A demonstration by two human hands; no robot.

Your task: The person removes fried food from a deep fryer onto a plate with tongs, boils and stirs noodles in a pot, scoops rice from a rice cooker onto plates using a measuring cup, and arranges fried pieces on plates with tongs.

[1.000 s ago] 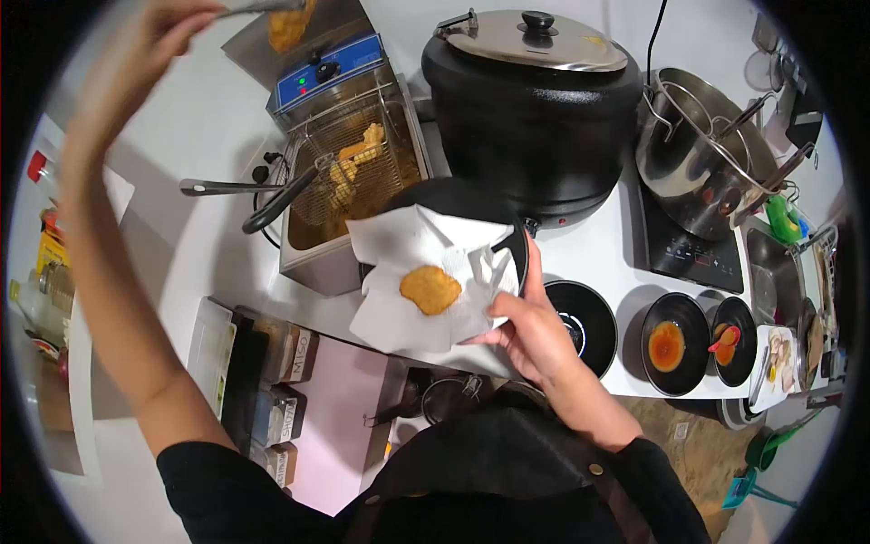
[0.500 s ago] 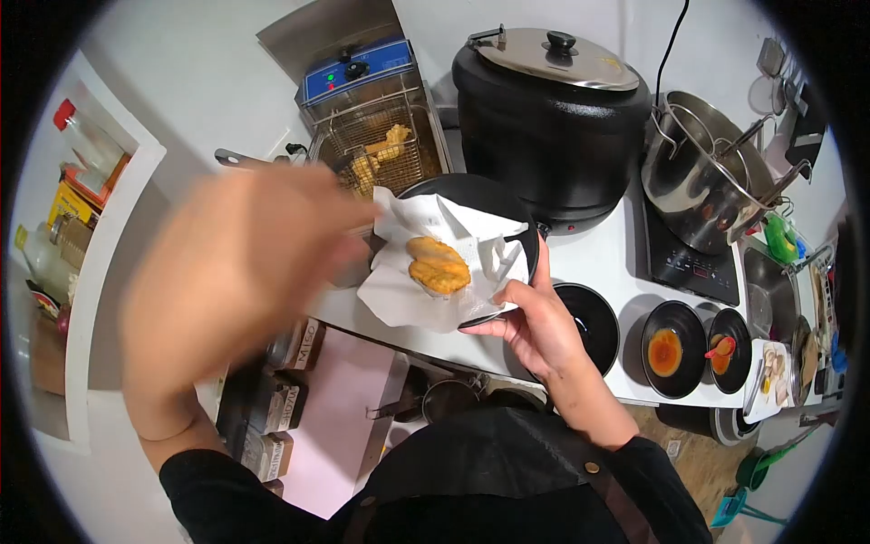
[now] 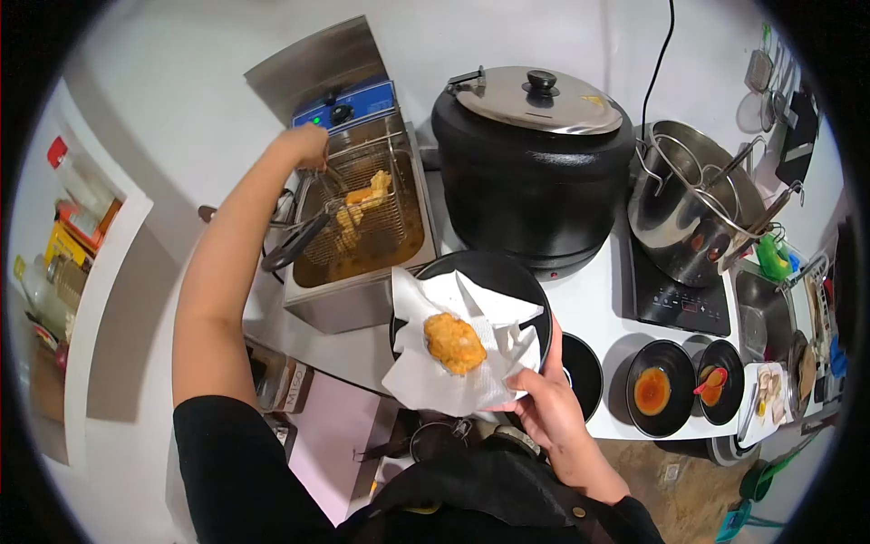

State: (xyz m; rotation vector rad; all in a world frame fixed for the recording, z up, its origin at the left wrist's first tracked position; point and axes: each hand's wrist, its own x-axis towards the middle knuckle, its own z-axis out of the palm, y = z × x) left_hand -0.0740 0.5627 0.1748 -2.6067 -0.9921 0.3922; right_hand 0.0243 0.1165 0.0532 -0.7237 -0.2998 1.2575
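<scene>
Over the deep fryer at the upper left, my left hand [image 3: 308, 148] is closed round what look like slim metal tongs [image 3: 337, 178], which reach down into the wire basket [image 3: 372, 163]. Golden fried pieces [image 3: 364, 199] lie in that basket, near the tips. My right hand [image 3: 550, 399] grips the right rim of a black bowl [image 3: 480, 264], thumb on top. White paper [image 3: 421, 376] lines the bowl and sticks out past its edge. One golden-brown battered piece [image 3: 456, 344] rests on the paper. The basket's black handle [image 3: 296, 243] points toward the lower left.
Brown oil [image 3: 362, 265] fills the fryer. A large black soup warmer [image 3: 535, 181] stands behind the bowl. Farther right, a steel pot [image 3: 689, 199] sits on an induction cooker [image 3: 680, 295]. Black bowls with orange-brown sauce [image 3: 652, 391] stand near the sink [image 3: 763, 308].
My left hand has swung from above the paper-lined bowl up and away to the fryer basket. The bowl with the fried piece appears lower in view, as the view has shifted.
</scene>
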